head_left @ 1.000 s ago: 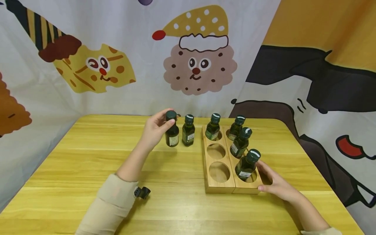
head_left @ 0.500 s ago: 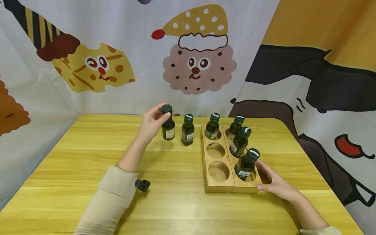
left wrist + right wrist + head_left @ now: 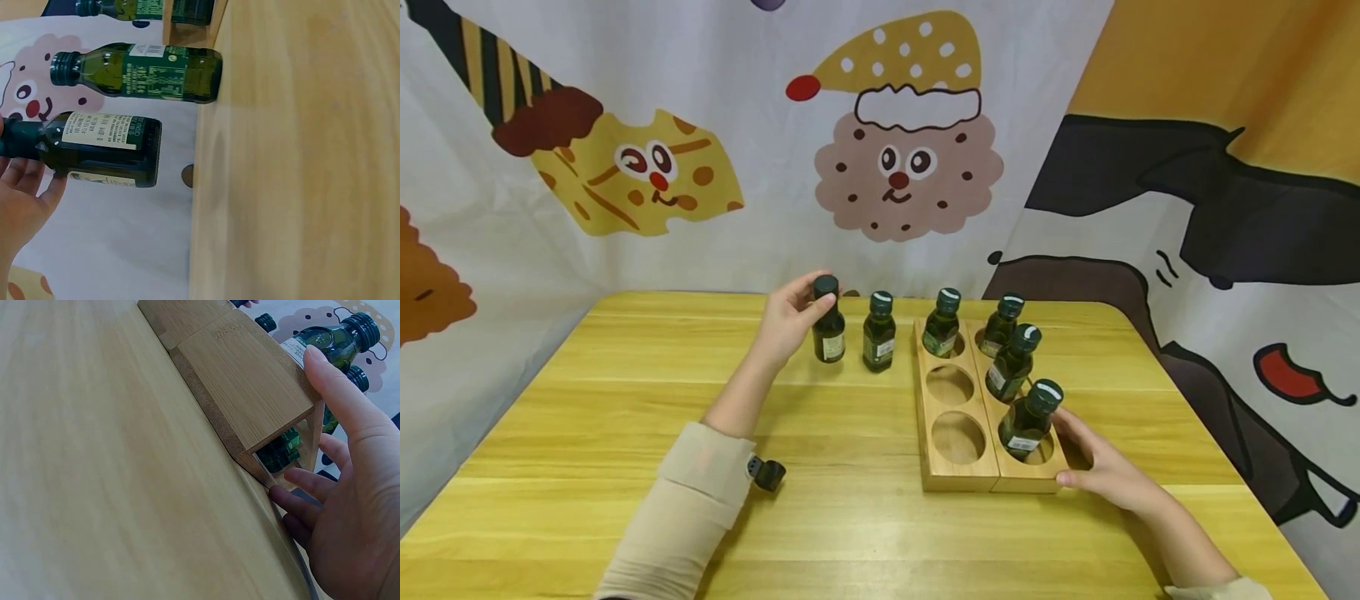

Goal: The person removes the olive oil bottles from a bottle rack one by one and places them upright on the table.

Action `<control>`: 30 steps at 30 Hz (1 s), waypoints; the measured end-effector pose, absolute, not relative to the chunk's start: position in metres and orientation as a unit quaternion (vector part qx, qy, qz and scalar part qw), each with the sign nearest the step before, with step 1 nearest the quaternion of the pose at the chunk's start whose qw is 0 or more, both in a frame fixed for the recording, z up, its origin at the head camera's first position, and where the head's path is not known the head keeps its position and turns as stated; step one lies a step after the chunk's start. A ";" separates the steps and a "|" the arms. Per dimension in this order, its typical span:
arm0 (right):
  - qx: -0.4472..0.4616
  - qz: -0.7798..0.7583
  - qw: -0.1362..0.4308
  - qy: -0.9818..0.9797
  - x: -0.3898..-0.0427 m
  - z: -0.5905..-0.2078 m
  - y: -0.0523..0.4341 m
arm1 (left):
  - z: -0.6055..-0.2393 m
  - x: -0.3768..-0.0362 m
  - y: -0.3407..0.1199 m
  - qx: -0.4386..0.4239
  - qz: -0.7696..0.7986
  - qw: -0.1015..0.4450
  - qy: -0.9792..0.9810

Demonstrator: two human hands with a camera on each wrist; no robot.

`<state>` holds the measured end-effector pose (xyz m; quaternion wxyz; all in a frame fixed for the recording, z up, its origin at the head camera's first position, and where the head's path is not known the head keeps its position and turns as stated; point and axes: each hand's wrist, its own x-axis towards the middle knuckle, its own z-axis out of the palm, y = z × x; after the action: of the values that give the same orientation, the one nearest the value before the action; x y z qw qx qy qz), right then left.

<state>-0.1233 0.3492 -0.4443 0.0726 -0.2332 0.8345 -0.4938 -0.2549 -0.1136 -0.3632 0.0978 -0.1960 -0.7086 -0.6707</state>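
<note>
One dark green bottle (image 3: pixel 829 332) pinched at cap by left hand (image 3: pixel 790 321), axis upright; vacant rack (image 3: pixel 958 467) holes at four o'clock; right hand (image 3: pixel 1108 475) spread against rack.

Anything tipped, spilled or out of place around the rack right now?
No spill or damage shows. The three bottles in the rack's right row lean instead of standing straight, most plainly the nearest bottle. The left hand holds one bottle by its cap, just off the table. The right hand rests against the rack.
</note>
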 end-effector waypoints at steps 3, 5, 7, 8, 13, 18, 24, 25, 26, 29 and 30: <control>-0.229 -0.492 0.073 0.837 -0.123 -0.444 0.350 | -0.368 -0.255 -0.113 -0.185 -0.670 0.090 -0.713; -0.230 -0.491 0.072 0.837 -0.122 -0.445 0.350 | -0.371 -0.256 -0.113 -0.180 -0.671 0.087 -0.714; -0.231 -0.492 0.072 0.837 -0.122 -0.444 0.350 | -0.375 -0.256 -0.113 -0.177 -0.669 0.084 -0.717; -0.231 -0.492 0.072 0.836 -0.123 -0.444 0.350 | -0.377 -0.256 -0.113 -0.176 -0.668 0.085 -0.718; -0.231 -0.492 0.073 0.836 -0.123 -0.444 0.349 | -0.386 -0.258 -0.113 -0.170 -0.670 0.087 -0.718; -0.226 -0.491 0.079 0.838 -0.123 -0.444 0.349 | -0.392 -0.260 -0.113 -0.169 -0.672 0.088 -0.716; -0.225 -0.492 0.084 0.837 -0.123 -0.445 0.349 | -0.395 -0.260 -0.115 -0.152 -0.661 0.076 -0.731; -0.226 -0.493 0.083 0.836 -0.123 -0.445 0.349 | -0.396 -0.260 -0.116 -0.151 -0.661 0.072 -0.732; -0.228 -0.493 0.082 0.836 -0.123 -0.445 0.349 | -0.397 -0.260 -0.116 -0.149 -0.660 0.070 -0.733; -0.231 -0.494 0.080 0.835 -0.123 -0.444 0.349 | -0.398 -0.261 -0.117 -0.152 -0.667 0.065 -0.726; -0.233 -0.494 0.078 0.834 -0.123 -0.444 0.348 | -0.398 -0.261 -0.117 -0.151 -0.669 0.062 -0.725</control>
<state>-0.1233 0.3483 -0.4439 0.0782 -0.2333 0.8342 -0.4935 -0.2610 -0.1170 -0.3980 0.0622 -0.1515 -0.7253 -0.6687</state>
